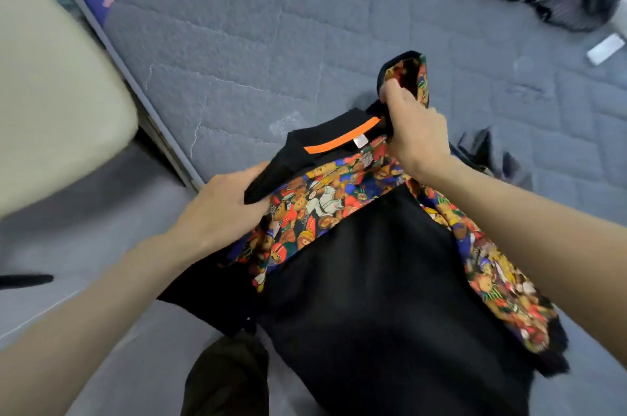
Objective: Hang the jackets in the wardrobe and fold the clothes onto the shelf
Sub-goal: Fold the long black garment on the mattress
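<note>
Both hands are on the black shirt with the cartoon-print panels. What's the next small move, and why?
Probably spread the black shirt with cartoon-print panels flat on the grey quilted mattress: the left hand and right hand grip its shoulders near the orange-taped collar, but it hangs bunched off the edge.

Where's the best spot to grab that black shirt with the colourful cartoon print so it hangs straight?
Probably at the two shoulder seams either side of the collar, coming from above. The shirt hangs with its neck up and body dropping below, so equal grips there should keep it level. The left hand and right hand already pinch roughly those spots.
</note>
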{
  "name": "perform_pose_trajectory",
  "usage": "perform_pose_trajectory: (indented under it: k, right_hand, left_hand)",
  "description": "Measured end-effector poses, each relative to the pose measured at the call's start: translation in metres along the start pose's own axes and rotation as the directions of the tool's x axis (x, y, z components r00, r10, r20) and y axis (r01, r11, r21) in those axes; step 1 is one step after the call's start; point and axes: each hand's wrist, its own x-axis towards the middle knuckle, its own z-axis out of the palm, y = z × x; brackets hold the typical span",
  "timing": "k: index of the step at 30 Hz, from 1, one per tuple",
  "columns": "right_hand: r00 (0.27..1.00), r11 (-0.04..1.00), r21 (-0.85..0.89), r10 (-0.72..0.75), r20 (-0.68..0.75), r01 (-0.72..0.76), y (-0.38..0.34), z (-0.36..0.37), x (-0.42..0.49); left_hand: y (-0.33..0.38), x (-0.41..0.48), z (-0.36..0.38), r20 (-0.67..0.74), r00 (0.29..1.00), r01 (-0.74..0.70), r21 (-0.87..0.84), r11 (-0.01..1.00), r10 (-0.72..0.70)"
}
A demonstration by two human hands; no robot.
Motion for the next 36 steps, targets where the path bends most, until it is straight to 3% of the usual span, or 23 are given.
perform_pose_trajectory:
  k: [4, 7, 12, 15, 17, 20, 22, 24, 27, 30, 36]
  right_hand:
    - [0.998, 0.995, -0.091, -0.037, -0.040, 0.034, 0.039, -0.023, -0.068]
    - [1.000, 0.990, -0.139, 0.001, 0.010, 0.000, 0.077, -0.025, -0.130]
    - [0.959, 0.977, -0.175, 0.159, 0.235, -0.119, 0.112, 0.002, -0.209]
    - [0.885, 0.970, -0.185, 0.221, 0.410, -0.157, 0.125, 0.011, -0.226]
    - [0.858, 0.971, -0.196, 0.213, 0.468, -0.134, 0.128, 0.009, -0.227]
    - [0.861, 0.966, -0.258, 0.142, 0.488, -0.013, 0.118, -0.006, -0.208]
    - [0.859, 0.967, -0.252, 0.096, 0.502, 0.039, 0.107, -0.016, -0.188]
    - [0.892, 0.985, -0.148, -0.010, 0.451, 0.085, 0.094, -0.018, -0.168]
    - [0.914, 0.984, 0.092, -0.177, 0.365, 0.154, 0.074, -0.004, -0.142]
    - [0.899, 0.978, 0.096, -0.210, 0.385, 0.187, 0.067, 0.013, -0.117]
    - [0.717, 0.953, 0.011, -0.237, 0.655, 0.304, 0.058, 0.046, -0.066]
  left_hand:
    - [0.052, -0.052, 0.044, 0.074, 0.995, -0.069, -0.069, 0.995, 0.074]
    - [0.076, -0.089, 0.094, 0.223, 0.965, -0.152, 0.050, 0.987, 0.138]
    - [0.084, -0.129, 0.177, 0.425, 0.904, -0.162, 0.254, 0.954, 0.040]
    - [0.080, -0.140, 0.206, 0.524, 0.849, -0.074, 0.236, 0.969, -0.063]
    - [0.077, -0.146, 0.215, 0.411, 0.907, 0.001, 0.201, 0.980, -0.085]
    - [0.072, -0.143, 0.215, -0.015, 0.998, 0.069, 0.061, 0.996, -0.068]
    - [0.068, -0.133, 0.205, -0.233, 0.968, 0.101, 0.005, 0.995, -0.097]
    - [0.062, -0.117, 0.194, -0.354, 0.926, 0.166, 0.065, 0.984, -0.133]
    - [0.052, -0.091, 0.181, -0.313, 0.919, 0.286, 0.106, 0.952, -0.241]
    - [0.037, -0.071, 0.173, -0.138, 0.925, 0.371, 0.136, 0.918, -0.354]
    - [-0.001, -0.057, 0.155, 0.108, 0.917, 0.356, 0.207, 0.911, -0.383]
